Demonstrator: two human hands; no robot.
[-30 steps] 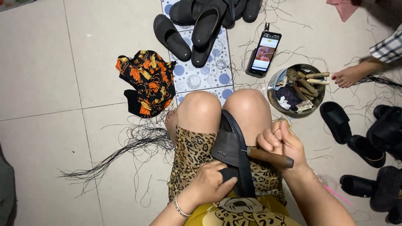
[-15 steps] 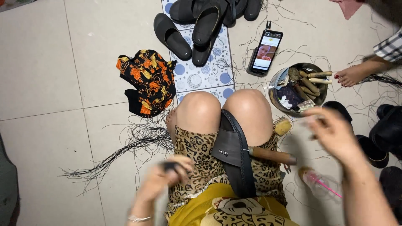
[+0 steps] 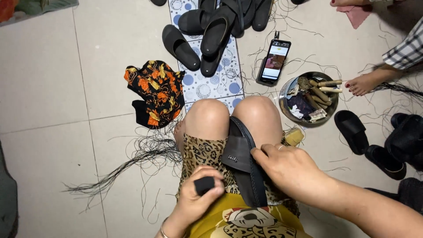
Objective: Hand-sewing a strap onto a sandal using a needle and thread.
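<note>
A black slide sandal [image 3: 243, 165] lies lengthwise between my knees on my leopard-print lap. My right hand [image 3: 291, 169] rests on its right edge, fingers curled over the sole near the strap. My left hand [image 3: 199, 198] is closed around a small black block [image 3: 204, 185] just left of the sandal, above my lap. A yellowish lump [image 3: 294, 136] lies on the floor by my right knee.
A heap of black sandals [image 3: 216, 26] sits ahead on a dotted mat, a phone [image 3: 273, 61] beside it. A metal bowl [image 3: 285, 112] holds wooden-handled tools. More sandals [image 3: 352, 130] lie right. Another person's foot [image 3: 363, 83] is nearby. Black threads [image 3: 132, 163] and a floral cloth [image 3: 155, 90] lie left.
My right hand came back from the right and settled on the sandal; the wooden-handled tool is no longer seen. My left hand moved in beside the sandal with the black block.
</note>
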